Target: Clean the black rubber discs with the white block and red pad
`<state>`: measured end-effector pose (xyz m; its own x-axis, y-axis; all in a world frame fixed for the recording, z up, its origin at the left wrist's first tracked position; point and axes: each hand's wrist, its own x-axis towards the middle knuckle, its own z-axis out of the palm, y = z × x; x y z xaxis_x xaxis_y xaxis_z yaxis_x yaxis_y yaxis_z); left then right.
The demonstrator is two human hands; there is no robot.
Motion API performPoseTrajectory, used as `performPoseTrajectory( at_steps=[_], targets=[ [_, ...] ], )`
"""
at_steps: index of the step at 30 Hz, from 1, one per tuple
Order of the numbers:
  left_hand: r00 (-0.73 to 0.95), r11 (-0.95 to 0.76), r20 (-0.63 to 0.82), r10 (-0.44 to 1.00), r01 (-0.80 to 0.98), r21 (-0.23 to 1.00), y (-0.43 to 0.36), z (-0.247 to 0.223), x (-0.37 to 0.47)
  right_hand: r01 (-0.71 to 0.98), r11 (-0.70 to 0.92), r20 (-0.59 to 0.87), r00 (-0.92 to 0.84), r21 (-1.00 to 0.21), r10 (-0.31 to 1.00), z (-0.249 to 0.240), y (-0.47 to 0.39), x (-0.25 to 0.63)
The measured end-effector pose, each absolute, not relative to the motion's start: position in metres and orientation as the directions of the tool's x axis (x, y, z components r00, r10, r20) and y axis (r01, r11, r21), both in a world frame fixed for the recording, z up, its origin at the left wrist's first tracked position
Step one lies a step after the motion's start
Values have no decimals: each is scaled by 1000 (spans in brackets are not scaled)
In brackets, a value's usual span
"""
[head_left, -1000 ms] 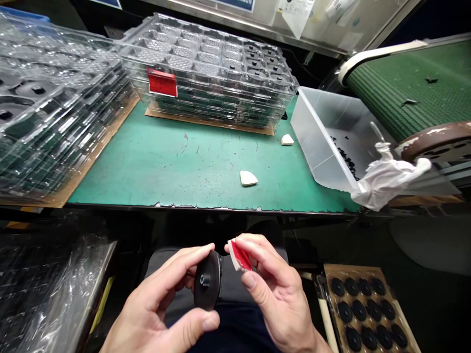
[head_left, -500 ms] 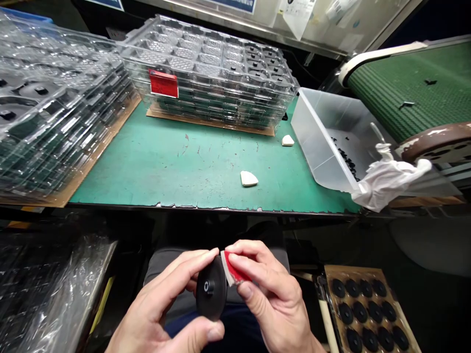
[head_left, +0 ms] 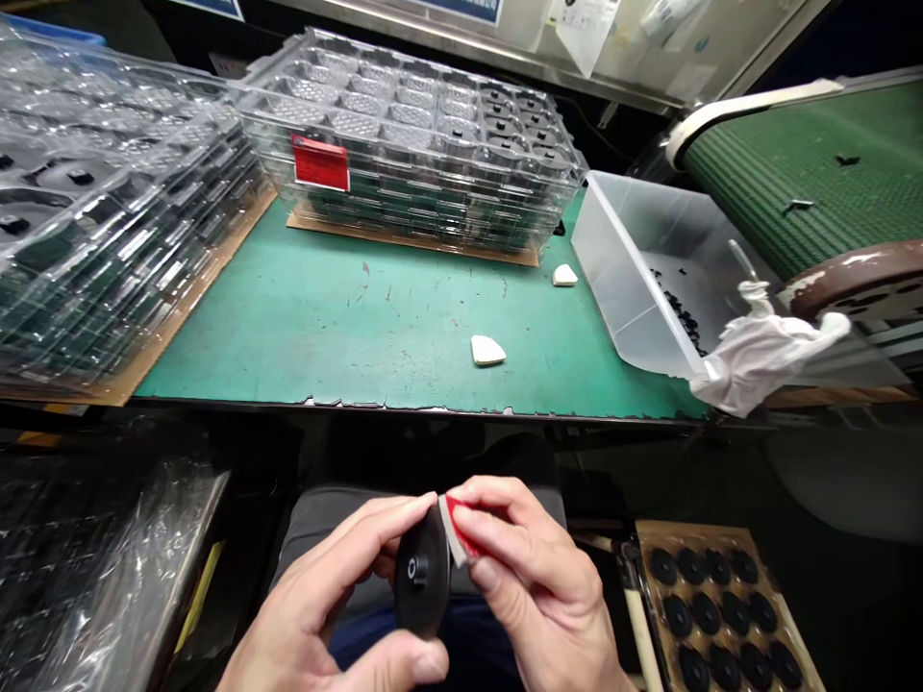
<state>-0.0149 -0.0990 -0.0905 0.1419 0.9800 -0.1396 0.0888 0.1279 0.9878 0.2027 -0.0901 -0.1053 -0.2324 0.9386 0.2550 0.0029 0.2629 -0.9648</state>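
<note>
Below the table's front edge, my left hand (head_left: 338, 596) grips a round black disc (head_left: 424, 581) by its rim, fingers at the top and thumb at the bottom. The disc stands nearly edge-on, with a small hub on its face. My right hand (head_left: 537, 577) pinches a red and grey pad (head_left: 460, 533) between fingers and thumb. The pad's grey side lies against the upper right rim of the disc.
Clear tray stacks (head_left: 411, 125) stand at the back and left of the green table (head_left: 346, 327). Two white pieces (head_left: 488, 351) lie on it. At right are a plastic bin (head_left: 627, 279), a white cloth (head_left: 764, 356) and a conveyor (head_left: 829, 173). A disc tray (head_left: 721, 615) sits lower right.
Both hands have shifted slightly to the right with the disc and the pad. The disc has turned a little, and the pad appears narrower.
</note>
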Motion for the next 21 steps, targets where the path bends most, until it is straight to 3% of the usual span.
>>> performPoseTrajectory(
  at_steps=[6,10,14,18,21],
  targets=[
    [171,113,-126,977,81,990,-98,-92,-14,27,342,325,-245,-939,913,-106,-91,205],
    [249,-15,-16,968,121,993,-97,-98,-18,72,305,280,-241,-950,929,-105,-91,208],
    [211,87,-107,972,102,991,-100,-99,-17,60,398,372,-257,-915,892,-105,-90,209],
    [186,66,-85,979,106,992,-101,-97,-15,87,336,309,-230,-938,923,-103,-91,208],
    [191,90,-106,976,91,992,-100,-96,-16,80,388,358,-252,-918,899,-101,-91,208]
  ],
)
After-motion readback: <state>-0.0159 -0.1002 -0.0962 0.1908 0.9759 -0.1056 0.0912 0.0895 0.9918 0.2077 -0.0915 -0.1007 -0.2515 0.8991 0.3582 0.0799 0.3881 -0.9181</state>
